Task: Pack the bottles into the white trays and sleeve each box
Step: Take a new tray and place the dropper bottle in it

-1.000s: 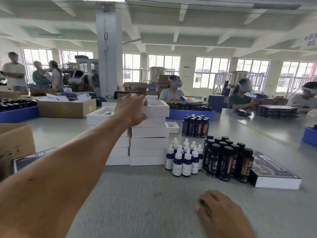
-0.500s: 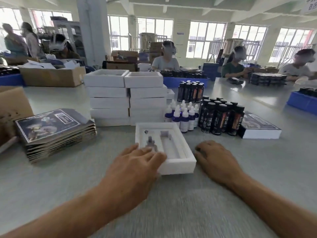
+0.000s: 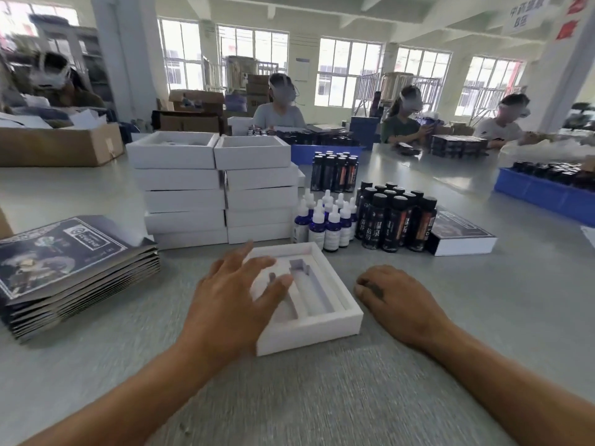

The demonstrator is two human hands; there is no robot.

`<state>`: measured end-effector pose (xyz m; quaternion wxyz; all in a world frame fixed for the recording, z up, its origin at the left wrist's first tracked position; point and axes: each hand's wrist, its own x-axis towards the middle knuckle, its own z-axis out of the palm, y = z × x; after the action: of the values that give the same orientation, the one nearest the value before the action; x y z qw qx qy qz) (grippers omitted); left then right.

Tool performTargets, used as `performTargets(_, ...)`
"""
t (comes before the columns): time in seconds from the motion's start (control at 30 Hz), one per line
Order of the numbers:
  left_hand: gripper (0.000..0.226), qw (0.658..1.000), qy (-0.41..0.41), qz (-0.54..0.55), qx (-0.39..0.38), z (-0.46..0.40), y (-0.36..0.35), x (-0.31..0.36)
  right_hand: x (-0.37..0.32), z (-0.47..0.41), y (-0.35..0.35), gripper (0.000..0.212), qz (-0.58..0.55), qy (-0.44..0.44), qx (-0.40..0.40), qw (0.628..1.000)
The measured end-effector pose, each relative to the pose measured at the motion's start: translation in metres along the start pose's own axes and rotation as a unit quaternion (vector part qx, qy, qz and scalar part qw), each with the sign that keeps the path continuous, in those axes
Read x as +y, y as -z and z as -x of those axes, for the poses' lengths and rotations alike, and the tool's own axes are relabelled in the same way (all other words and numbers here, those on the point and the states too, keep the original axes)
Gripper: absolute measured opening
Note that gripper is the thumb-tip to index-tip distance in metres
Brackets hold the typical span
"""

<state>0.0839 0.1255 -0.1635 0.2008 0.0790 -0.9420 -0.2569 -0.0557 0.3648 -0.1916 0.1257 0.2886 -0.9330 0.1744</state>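
Note:
One white tray [image 3: 335, 320] with moulded slots lies flat on the grey table in front of me. My left hand [image 3: 235, 294] lies over its left half with the fingers spread and straight. My right hand [image 3: 396, 300] rests on the table just right of the tray, fingers loosely curled, holding nothing. Behind the tray stand several small blue dropper bottles [image 3: 325, 220] and several tall black bottles [image 3: 396, 217]. Two stacks of white trays [image 3: 219, 191] rise further back. A pile of dark printed sleeves [image 3: 67, 265] sits at the left.
A sleeved box [image 3: 460, 236] lies right of the black bottles. More black bottles [image 3: 335, 170] stand behind. A cardboard box [image 3: 58, 146] is at the far left, a blue bin [image 3: 544, 191] at the right. Several people work at the far side.
My left hand took a tray from the top of the stack and brought it down onto the table in front of me; it now lies over the tray. The right hand stayed beside it.

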Motion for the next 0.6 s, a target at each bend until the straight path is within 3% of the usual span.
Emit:
performTargets(0.2,0.047,0.992,0.049,0.096,-0.058,-0.008,-0.018,-0.026,0.000,0.000,-0.001,0.030,-0.001,-0.003,0.009,1.000)
performTargets(0.47,0.036,0.991,0.037,0.123,-0.044,-0.008,-0.019,-0.031,0.005,-0.002,-0.006,0.032,0.028,0.009,0.008,1.000)
performTargets(0.6,0.057,0.991,0.025,0.126,-0.031,-0.007,-0.021,-0.033,0.005,-0.002,-0.007,0.034,0.035,0.012,0.013,0.999)
